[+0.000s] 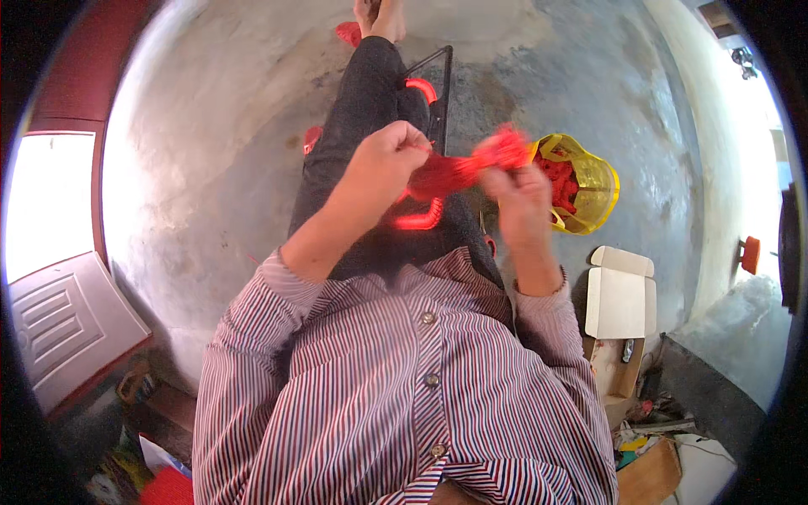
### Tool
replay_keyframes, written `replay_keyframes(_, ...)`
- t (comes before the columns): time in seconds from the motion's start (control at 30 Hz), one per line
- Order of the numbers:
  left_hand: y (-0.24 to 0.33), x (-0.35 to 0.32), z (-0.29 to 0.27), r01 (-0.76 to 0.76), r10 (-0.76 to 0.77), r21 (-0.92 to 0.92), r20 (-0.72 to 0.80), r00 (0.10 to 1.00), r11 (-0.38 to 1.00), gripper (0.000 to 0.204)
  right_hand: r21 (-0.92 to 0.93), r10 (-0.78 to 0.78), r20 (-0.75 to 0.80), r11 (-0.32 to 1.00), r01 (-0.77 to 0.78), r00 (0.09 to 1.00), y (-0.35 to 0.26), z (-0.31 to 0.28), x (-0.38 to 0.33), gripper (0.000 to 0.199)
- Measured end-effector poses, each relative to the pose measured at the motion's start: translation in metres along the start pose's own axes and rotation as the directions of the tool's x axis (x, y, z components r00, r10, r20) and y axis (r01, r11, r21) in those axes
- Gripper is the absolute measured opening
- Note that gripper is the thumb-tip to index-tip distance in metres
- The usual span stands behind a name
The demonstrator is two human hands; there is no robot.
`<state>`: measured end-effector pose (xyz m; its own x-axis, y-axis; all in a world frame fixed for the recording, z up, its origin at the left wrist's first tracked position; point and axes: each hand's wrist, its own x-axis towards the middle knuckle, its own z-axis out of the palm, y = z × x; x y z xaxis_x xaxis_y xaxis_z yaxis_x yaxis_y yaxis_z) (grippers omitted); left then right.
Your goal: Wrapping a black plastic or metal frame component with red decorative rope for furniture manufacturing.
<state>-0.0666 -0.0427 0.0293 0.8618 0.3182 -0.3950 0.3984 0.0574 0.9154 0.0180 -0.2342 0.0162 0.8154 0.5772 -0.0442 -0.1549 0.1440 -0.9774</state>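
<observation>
mottled grey concrete floor (227,126) | your left hand (387,160) pinches one end of the bright-red stringy bundle (450,172), right hand (522,194) grips the other | imo light, even tension helps

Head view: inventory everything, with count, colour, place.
red material: one bunch, red, centre
bar frame: one, black and red, upper centre
red pieces: two, red, upper centre
floor: one, grey, surrounding
container: one, yellow, right of centre
contents: uncountable, red, inside container
open box: one, white and brown, lower right
wall object: one, orange, right
panel: one, white, far left
clutter: uncountable, mixed, lower corners
shirt: one, striped, lower centre
trousers: one pair, dark, upper centre
feet: count unclear, bare, top
left hand: one, bare, centre
right hand: one, bare, centre
</observation>
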Motion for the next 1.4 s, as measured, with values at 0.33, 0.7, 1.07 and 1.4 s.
replay_keyframes(0.33,0.063,0.085,-0.031,-0.7,0.619,-0.079,-0.405,0.673,0.71,0.019,0.783,-0.446,0.373,0.621,-0.018,0.814,-0.154,-0.098,-0.028,0.022)
replay_keyframes(0.7,-0.083,0.04,0.011,0.069,-0.058,-0.182,0.067,0.996,0.981,0.06,-0.264,0.191,0.025,0.948,-0.178,0.981,0.014,-0.017,-0.012,0.018)
replay_keyframes(1.07,-0.065,0.029,0.033,0.209,-0.221,-0.392,0.015,0.975,0.896,0.038,-0.322,0.265,-0.016,0.911,-0.256,0.964,-0.04,-0.037,-0.008,0.011)
replay_keyframes(1.4,-0.056,0.016,0.039,0.198,-0.235,-0.42,-0.039,0.971,0.885,0.045,-0.237,0.263,-0.166,0.925,-0.298,0.95,-0.021,-0.061,-0.053,0.01)
